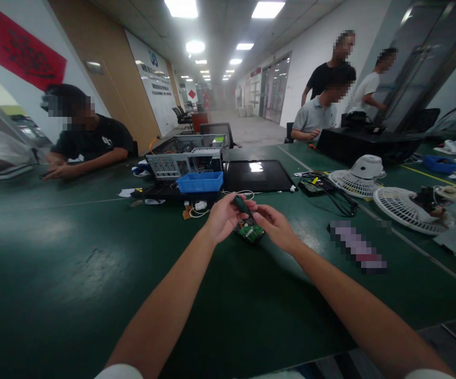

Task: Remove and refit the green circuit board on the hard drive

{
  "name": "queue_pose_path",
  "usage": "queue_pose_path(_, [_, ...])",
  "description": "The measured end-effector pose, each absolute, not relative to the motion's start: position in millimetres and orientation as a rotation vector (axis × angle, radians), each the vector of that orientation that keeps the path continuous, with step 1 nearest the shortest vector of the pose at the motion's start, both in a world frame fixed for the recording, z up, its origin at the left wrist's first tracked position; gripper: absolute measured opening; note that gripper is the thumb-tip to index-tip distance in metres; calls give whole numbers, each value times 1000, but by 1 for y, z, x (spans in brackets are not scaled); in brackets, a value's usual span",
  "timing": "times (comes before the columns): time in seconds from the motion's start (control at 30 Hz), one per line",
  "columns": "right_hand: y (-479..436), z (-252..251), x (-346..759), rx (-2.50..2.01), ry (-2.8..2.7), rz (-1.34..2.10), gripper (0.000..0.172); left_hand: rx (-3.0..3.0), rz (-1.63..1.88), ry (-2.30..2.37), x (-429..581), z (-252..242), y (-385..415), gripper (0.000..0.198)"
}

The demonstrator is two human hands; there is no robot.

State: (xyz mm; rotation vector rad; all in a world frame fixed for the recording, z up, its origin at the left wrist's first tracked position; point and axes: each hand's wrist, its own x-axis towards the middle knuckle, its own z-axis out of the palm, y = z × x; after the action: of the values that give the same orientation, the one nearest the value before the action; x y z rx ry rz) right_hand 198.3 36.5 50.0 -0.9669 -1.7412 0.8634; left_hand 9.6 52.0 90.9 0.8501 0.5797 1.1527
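Observation:
A screwdriver [241, 205] with a dark green handle slants between my two hands above the table. The fingers of my left hand [224, 218] are closed around its handle, palm turned up. My right hand [276, 227] pinches at the lower end, by the shaft; its fingertips hide the tip. Just below the hands is a green circuit board [250, 232] with small parts on it, partly covered by the fingers.
Beyond my hands stand a blue bin [200, 182], an opened computer case [184, 152] and a dark flat panel [257, 175]. To the right are a phone-like object [357, 246], black cables [346, 206] and fan parts [407, 210]. Several people are around the table.

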Motion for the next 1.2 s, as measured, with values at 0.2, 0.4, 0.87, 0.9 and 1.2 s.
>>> queue_pose_path(0.2, [33,50,194,-871,-1666,1211,49,1154,1156,672,17,84,50,26])
queue_pose_path(0.4, [59,39,226,-1214,-1543,963,24,1381,1278,1389,-21,54,80,18])
queue_pose_path(0.87, [77,30,272,-1724,-1784,615,35,1228,991,1337,-32,20,90,45])
queue_pose_path(0.9, [79,28,275,-1716,-1793,626,27,1220,965,1336,-36,20,88,47])
queue_pose_path(1.2, [94,8,289,-1722,-1627,978,19,1768,828,1188,-46,38,67,108])
